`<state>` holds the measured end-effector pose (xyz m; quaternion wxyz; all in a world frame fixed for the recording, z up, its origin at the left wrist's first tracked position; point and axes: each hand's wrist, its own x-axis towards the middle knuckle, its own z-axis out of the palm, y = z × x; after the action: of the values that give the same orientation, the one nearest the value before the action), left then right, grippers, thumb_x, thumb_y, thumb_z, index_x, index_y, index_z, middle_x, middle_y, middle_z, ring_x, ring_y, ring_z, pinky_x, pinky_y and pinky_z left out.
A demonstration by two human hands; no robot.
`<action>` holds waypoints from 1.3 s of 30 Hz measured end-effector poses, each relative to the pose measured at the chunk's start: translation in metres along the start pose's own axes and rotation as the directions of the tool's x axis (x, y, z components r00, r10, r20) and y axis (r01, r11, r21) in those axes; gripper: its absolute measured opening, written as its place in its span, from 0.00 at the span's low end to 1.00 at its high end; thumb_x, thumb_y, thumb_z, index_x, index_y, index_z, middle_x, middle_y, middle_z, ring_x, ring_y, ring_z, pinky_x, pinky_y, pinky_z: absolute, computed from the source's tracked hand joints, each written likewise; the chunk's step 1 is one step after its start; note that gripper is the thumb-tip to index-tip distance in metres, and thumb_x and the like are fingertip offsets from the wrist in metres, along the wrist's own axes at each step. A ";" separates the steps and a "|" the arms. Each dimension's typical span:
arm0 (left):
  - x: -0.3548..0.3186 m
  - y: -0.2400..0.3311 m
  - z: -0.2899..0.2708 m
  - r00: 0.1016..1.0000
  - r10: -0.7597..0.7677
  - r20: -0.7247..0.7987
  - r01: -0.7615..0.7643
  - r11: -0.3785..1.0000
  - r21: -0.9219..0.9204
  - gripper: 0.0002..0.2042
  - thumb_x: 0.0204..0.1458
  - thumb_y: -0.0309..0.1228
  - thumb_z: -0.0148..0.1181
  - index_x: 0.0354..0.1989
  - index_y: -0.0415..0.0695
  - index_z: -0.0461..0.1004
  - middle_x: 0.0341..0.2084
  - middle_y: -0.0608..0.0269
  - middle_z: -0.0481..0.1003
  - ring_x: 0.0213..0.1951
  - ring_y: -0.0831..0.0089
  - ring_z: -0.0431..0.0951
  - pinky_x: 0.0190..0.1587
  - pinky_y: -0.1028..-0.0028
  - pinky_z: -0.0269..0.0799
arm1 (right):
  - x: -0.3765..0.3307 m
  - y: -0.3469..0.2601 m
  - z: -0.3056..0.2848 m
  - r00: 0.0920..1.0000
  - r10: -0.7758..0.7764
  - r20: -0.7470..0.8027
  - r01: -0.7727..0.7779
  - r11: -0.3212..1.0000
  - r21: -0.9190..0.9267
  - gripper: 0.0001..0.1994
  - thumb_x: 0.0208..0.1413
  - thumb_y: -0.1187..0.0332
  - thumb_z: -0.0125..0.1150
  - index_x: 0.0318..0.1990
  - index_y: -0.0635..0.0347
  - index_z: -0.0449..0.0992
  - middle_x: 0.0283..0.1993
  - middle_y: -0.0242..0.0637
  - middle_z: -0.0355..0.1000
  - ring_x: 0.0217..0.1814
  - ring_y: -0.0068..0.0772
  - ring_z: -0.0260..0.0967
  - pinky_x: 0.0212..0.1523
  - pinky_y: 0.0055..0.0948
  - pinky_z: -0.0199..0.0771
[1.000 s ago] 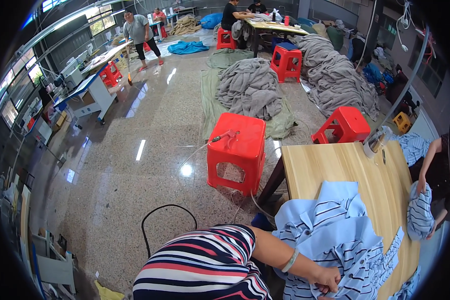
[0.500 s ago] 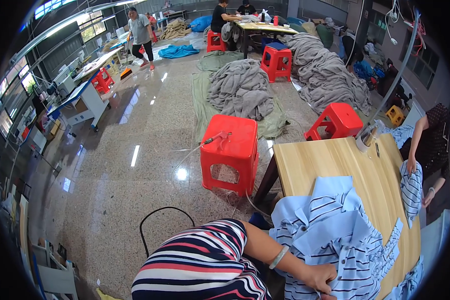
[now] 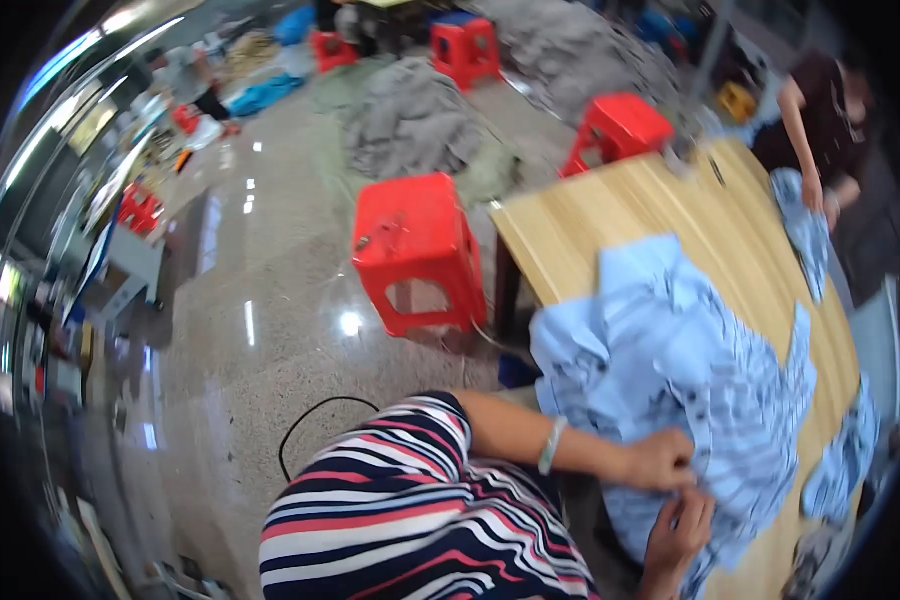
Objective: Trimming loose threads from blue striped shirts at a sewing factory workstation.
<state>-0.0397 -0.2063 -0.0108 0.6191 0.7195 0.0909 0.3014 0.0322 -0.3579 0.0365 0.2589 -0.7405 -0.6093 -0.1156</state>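
A light blue shirt [image 3: 730,400] with dark stripes and a row of dark buttons lies bunched on the wooden table's near side. Its plain blue part spreads toward the far left of the heap. My left hand [image 3: 658,460], a pale bangle [image 3: 552,446] on its wrist, is closed on the shirt's near edge. Just below it, my right hand [image 3: 680,530] has its fingers curled and pinched on the same cloth, the fingertips of both hands nearly meeting. Motion blur softens the fingers and hides what exactly lies between them.
The wooden table [image 3: 570,235] stretches away to the right. Across it a person [image 3: 820,140] handles another striped blue piece [image 3: 802,235]. More striped cloth [image 3: 843,455] hangs at the right edge. Red stools [image 3: 415,240] stand beyond, near grey fabric heaps [image 3: 410,120]. A black cable [image 3: 315,410] loops on the floor.
The view has tilted down and turned. My right hand, barely visible before, has come up beside the left at the shirt's edge. The shirt's plain blue part now lies differently.
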 end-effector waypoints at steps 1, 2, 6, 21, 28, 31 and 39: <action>0.001 0.009 -0.015 0.989 -0.120 0.083 0.124 0.991 -0.041 0.16 0.46 0.34 0.64 0.20 0.33 0.69 0.13 0.51 0.67 0.17 0.74 0.65 0.21 0.67 0.60 | 0.009 -0.004 0.005 0.999 0.021 -0.027 -0.020 1.000 0.021 0.09 0.48 0.86 0.56 0.37 0.67 0.73 0.31 0.47 0.70 0.27 0.44 0.70 0.27 0.36 0.71; -0.002 0.004 -0.017 0.986 -0.116 0.117 0.123 0.991 -0.053 0.16 0.46 0.34 0.64 0.20 0.33 0.69 0.13 0.51 0.67 0.17 0.74 0.65 0.21 0.67 0.60 | 0.011 -0.005 0.011 0.998 0.049 -0.033 -0.049 0.999 0.000 0.09 0.48 0.86 0.56 0.37 0.67 0.73 0.31 0.47 0.70 0.27 0.44 0.70 0.27 0.36 0.71; 0.003 -0.013 -0.004 0.982 -0.143 0.124 0.160 0.976 -0.147 0.16 0.45 0.34 0.64 0.20 0.31 0.71 0.13 0.49 0.68 0.17 0.72 0.67 0.21 0.67 0.60 | 0.008 -0.007 0.014 0.990 0.110 -0.092 -0.100 0.990 0.103 0.14 0.47 0.88 0.55 0.43 0.69 0.73 0.35 0.48 0.70 0.29 0.47 0.70 0.27 0.35 0.71; -0.012 -0.031 0.007 0.968 0.193 0.158 -0.236 0.914 0.329 0.10 0.44 0.31 0.59 0.28 0.37 0.68 0.29 0.46 0.71 0.32 0.45 0.74 0.33 0.54 0.70 | 0.012 0.008 0.006 0.995 0.051 0.086 -0.058 0.995 0.084 0.06 0.48 0.82 0.56 0.35 0.69 0.71 0.26 0.44 0.64 0.24 0.40 0.64 0.25 0.36 0.62; -0.003 -0.024 0.002 0.955 0.079 0.287 -0.170 0.936 0.308 0.10 0.47 0.30 0.56 0.23 0.33 0.72 0.25 0.43 0.74 0.31 0.43 0.76 0.32 0.53 0.70 | 0.017 0.013 -0.007 0.952 0.102 0.289 -0.155 0.973 0.169 0.07 0.56 0.75 0.59 0.41 0.68 0.76 0.31 0.50 0.71 0.31 0.52 0.70 0.32 0.41 0.72; -0.002 -0.033 0.003 0.965 0.123 0.231 -0.177 0.956 0.233 0.10 0.47 0.30 0.55 0.23 0.33 0.72 0.24 0.42 0.74 0.30 0.43 0.75 0.32 0.53 0.70 | 0.025 0.008 -0.006 0.951 0.062 0.304 -0.109 0.984 0.140 0.07 0.57 0.75 0.57 0.41 0.69 0.76 0.32 0.51 0.72 0.32 0.54 0.70 0.33 0.41 0.72; 0.006 -0.043 0.000 0.914 0.221 0.339 -0.315 0.914 0.256 0.11 0.46 0.32 0.55 0.21 0.35 0.72 0.21 0.44 0.73 0.28 0.44 0.76 0.32 0.53 0.70 | 0.023 0.012 -0.006 0.960 -0.007 0.279 -0.011 0.998 0.063 0.09 0.54 0.79 0.53 0.42 0.68 0.76 0.34 0.51 0.72 0.34 0.57 0.69 0.36 0.42 0.72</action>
<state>-0.0240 -0.1943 -0.0492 0.4592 0.8495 -0.0604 0.2527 0.0495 -0.3429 0.0501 0.1943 -0.7414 -0.6422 0.0097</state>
